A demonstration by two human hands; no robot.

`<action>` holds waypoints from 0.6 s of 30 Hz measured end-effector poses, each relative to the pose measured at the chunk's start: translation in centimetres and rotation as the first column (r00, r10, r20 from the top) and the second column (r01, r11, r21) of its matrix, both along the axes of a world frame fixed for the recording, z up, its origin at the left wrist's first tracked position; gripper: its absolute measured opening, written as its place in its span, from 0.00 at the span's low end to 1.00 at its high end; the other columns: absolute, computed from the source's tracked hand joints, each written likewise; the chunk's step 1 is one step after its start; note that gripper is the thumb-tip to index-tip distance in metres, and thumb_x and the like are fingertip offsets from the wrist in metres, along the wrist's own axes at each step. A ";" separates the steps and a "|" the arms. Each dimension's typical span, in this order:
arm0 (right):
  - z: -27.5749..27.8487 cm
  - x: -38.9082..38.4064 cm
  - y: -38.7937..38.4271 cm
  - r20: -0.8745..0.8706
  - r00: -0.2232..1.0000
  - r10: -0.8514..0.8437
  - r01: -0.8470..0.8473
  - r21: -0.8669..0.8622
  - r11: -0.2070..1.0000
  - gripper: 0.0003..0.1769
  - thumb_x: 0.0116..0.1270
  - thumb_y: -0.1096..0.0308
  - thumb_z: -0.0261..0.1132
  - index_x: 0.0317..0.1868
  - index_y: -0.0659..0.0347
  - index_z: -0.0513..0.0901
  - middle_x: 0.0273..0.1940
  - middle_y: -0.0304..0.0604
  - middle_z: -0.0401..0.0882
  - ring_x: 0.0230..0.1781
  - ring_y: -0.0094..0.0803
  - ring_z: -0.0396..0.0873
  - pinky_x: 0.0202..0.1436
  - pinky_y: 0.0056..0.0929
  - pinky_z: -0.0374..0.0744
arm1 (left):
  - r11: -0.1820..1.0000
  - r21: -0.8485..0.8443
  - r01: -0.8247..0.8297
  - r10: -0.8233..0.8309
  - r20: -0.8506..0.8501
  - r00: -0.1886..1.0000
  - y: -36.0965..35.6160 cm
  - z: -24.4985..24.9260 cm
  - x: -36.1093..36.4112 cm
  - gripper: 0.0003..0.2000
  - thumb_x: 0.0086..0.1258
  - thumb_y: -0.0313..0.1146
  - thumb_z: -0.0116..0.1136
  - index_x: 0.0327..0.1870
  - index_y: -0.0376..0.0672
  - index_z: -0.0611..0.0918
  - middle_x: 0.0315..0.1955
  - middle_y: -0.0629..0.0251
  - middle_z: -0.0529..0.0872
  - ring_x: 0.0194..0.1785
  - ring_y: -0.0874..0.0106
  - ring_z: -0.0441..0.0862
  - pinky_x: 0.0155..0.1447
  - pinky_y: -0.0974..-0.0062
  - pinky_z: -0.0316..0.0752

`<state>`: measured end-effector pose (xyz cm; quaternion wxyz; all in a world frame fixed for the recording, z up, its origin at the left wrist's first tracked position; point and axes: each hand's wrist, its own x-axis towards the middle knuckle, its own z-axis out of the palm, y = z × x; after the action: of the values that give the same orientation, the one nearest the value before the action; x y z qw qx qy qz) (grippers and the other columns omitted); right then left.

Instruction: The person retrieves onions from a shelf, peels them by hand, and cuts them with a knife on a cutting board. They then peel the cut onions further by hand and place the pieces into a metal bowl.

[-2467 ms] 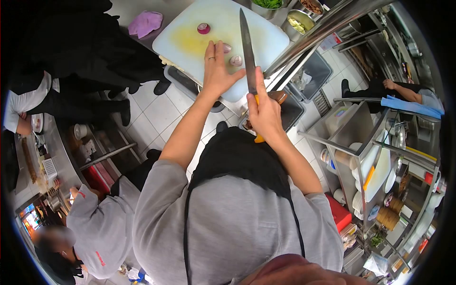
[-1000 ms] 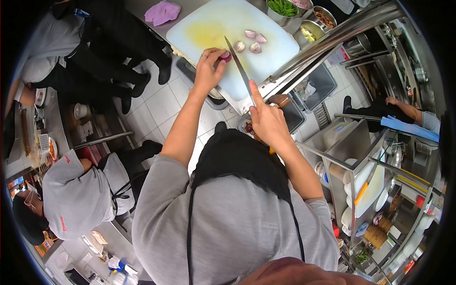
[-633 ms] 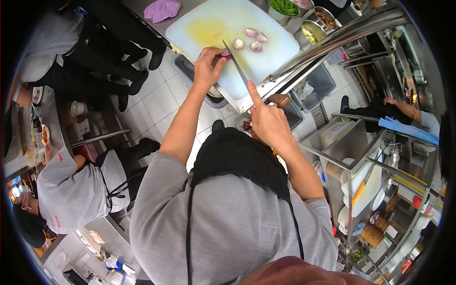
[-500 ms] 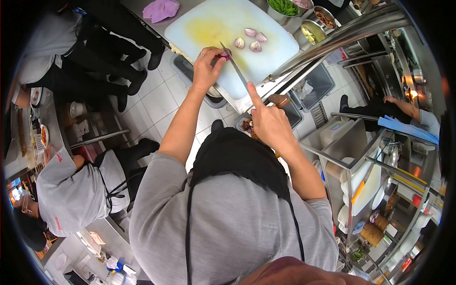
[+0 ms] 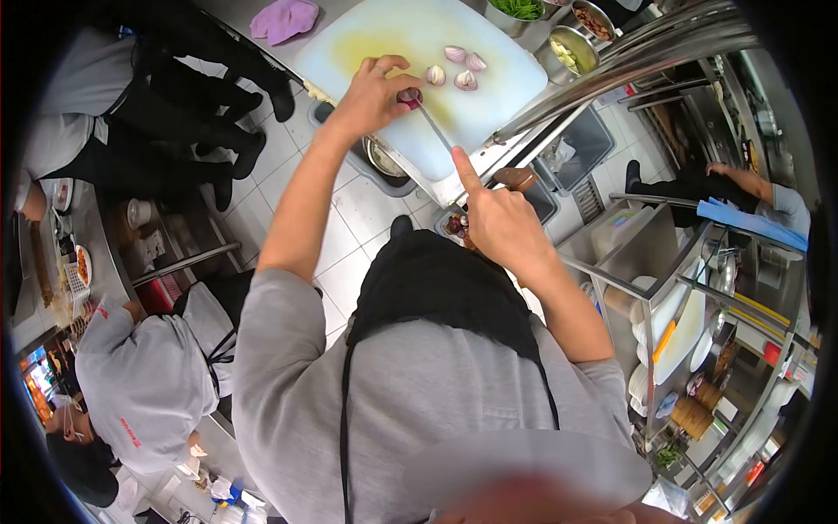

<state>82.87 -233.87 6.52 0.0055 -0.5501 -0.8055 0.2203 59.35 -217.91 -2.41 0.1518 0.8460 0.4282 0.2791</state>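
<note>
My right hand [image 5: 502,225] grips a knife [image 5: 434,128], its index finger stretched along the spine; the handle is mostly hidden in my palm. At the blade's tip, the fingers of my left hand [image 5: 377,98] are closed on a small dark-red onion [image 5: 408,99], partly covered by the hand. Both are over the near-left part of a white cutting board [image 5: 502,79] with yellow stains. Several cut onion pieces with pale purple skin lie further right on the board, among them one piece [image 5: 466,80] nearest the edge.
A purple cloth [image 5: 285,21] lies left of the board. Metal bowls with green vegetables [image 5: 517,9], pale yellow pieces [image 5: 564,58] and brown pieces [image 5: 592,23] stand at the right. A steel rail [image 5: 628,74] runs alongside. Grey bins [image 5: 583,155] are below. A co-worker [image 5: 153,375] stands at left.
My left hand has shifted its grip, its wrist and forearm swinging left and its fingers lifting. The knife tip has drawn back slightly and now meets the onion's side.
</note>
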 end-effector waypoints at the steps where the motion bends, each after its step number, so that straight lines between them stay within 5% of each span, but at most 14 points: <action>1: -0.1 -0.1 0.0 -0.005 1.000 0.005 -0.005 0.008 1.000 0.47 0.56 0.79 0.58 0.79 0.68 0.53 0.23 0.62 0.81 0.23 0.58 0.82 0.37 0.54 0.81 | 0.998 0.021 0.063 -0.062 -0.055 0.997 0.9 0.2 -0.2 0.24 0.51 0.23 0.73 0.52 0.51 0.87 0.59 0.66 0.80 0.63 0.58 0.70 0.67 0.60 0.71; 6: -0.9 -0.8 0.4 0.042 0.999 0.002 -0.002 -0.012 1.000 0.48 0.54 0.80 0.58 0.79 0.69 0.54 0.24 0.61 0.82 0.25 0.55 0.84 0.37 0.53 0.82 | 0.961 -0.100 0.260 -0.276 -0.218 0.936 3.2 1.5 -0.4 0.21 0.51 0.23 0.72 0.49 0.47 0.88 0.52 0.68 0.85 0.58 0.59 0.75 0.64 0.64 0.74; 18: 0.3 2.0 -2.7 -0.015 0.998 -0.054 0.052 -0.072 0.996 0.46 0.58 0.79 0.57 0.79 0.67 0.54 0.26 0.64 0.82 0.27 0.59 0.83 0.39 0.54 0.81 | 0.945 -0.230 0.232 -0.254 -0.074 0.964 3.7 1.1 -0.3 0.18 0.54 0.25 0.71 0.49 0.39 0.85 0.41 0.56 0.87 0.44 0.59 0.85 0.53 0.65 0.80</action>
<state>84.82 -236.61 6.78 -0.0017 -0.5692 -0.7821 0.2535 59.08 -214.17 -1.33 0.2553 0.8836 0.3559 0.1657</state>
